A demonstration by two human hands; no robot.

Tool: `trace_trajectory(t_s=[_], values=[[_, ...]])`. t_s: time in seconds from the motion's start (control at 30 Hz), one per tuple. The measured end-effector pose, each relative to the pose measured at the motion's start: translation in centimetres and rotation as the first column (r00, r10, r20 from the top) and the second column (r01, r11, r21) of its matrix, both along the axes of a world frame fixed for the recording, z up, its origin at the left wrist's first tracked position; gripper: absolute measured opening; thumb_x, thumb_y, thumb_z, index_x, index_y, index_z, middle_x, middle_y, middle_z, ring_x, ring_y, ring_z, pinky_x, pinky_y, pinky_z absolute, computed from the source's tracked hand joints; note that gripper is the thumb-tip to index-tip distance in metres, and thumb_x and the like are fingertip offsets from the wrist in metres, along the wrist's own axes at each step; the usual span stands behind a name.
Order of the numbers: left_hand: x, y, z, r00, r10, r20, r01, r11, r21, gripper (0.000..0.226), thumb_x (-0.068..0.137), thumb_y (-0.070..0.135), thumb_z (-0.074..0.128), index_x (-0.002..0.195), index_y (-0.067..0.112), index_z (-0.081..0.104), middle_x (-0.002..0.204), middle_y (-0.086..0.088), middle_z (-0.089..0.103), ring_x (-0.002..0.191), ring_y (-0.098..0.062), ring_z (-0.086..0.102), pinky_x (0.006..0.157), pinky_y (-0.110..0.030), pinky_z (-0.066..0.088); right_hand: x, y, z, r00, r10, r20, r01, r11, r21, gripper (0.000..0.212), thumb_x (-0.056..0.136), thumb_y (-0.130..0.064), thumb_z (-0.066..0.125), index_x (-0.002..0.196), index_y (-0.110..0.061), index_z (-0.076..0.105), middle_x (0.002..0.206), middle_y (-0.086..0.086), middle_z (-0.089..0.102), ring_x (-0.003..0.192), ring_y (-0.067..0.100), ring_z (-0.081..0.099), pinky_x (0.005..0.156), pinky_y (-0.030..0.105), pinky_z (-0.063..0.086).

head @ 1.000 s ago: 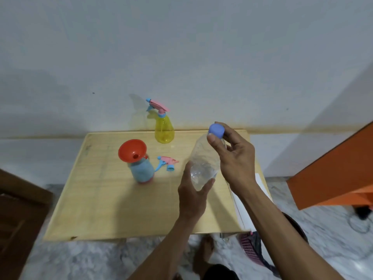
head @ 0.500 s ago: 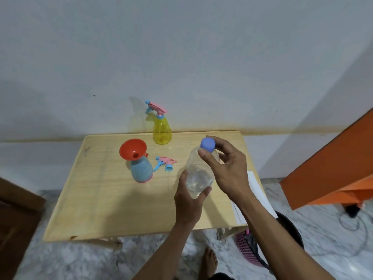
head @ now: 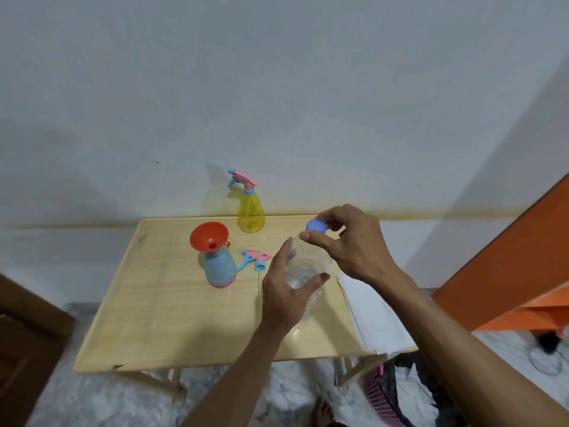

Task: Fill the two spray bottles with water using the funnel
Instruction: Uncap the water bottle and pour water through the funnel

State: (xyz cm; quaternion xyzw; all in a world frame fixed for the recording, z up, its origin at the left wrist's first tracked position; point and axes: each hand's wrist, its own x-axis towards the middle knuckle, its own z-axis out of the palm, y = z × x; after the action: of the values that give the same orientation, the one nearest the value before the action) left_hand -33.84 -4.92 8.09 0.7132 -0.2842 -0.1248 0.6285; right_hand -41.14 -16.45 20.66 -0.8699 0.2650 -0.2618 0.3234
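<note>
A clear plastic water bottle [head: 304, 266] stands at the right of the wooden table [head: 160, 306]. My left hand [head: 283, 291] grips its body. My right hand [head: 351, 245] pinches its blue cap [head: 316, 225] with the fingertips. The blue spray bottle [head: 219, 268] stands mid-table with the orange funnel [head: 209, 236] sitting in its neck. Its pink and blue spray head [head: 255, 259] lies loose on the table beside it. The yellow spray bottle [head: 251, 211] stands at the back edge with its spray head on.
A stack of white paper [head: 374, 315] lies on the table's right edge. An orange cabinet [head: 511, 263] stands to the right, a pink basket [head: 381, 399] on the floor below, and a brown piece of furniture [head: 27, 343] at the left. A wall runs behind.
The bottle has come down and to the left, toward the tabletop. Both hands keep their hold, the right still on the cap.
</note>
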Motion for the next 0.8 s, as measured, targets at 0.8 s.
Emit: trace_trajectory(t_s=[0.8], values=[[-0.6,0.0,0.6,0.999,0.047,0.000,-0.047,0.999,-0.022,0.096,0.068,0.052,0.082,0.150,0.021,0.044,0.143,0.000,0.059,0.131,-0.006,0.055,0.102,-0.046,0.053,1.1,-1.4,5.1,0.852,0.255,-0.457,-0.356,0.923,-0.149,0.041,0.085,-0.028,0.081,0.121,-0.010,0.070,0.112,0.007,0.071,0.099,0.023,0.066,0.082,0.031,0.049]])
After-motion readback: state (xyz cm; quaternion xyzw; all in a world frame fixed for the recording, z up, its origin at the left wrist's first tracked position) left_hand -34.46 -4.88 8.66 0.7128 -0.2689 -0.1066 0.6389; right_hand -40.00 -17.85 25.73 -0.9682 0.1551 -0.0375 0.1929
